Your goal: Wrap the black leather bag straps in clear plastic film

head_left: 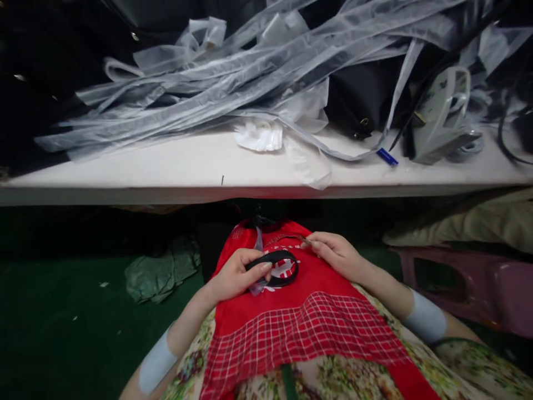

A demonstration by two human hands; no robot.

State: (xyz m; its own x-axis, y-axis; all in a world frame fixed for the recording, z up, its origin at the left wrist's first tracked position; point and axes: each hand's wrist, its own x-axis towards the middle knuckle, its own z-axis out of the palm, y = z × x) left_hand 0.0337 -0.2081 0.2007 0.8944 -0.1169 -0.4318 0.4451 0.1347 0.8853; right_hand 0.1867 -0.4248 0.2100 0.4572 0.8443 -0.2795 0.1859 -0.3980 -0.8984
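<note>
My left hand (241, 272) is closed around a black strap (287, 254), which bends into a loop above my lap. A strip of clear plastic (259, 240) runs up from behind the same hand and also shows below it. The fingers of my right hand (333, 250) pinch a small metallic end of a thin, chain-like strand (287, 238). This strand lies across the red apron (250, 316), and where its far end goes is hard to make out. Both hands are over the apron, below the table edge.
Long clear plastic sleeves (200, 100) are heaped on the white table (166, 166). Black bags (358, 100) lie behind them. A white roll-like holder (441, 116) and a small blue item (387, 157) are at right. A pink plastic stool (462, 283) stands right; a crumpled green bag (160, 272) lies on the floor.
</note>
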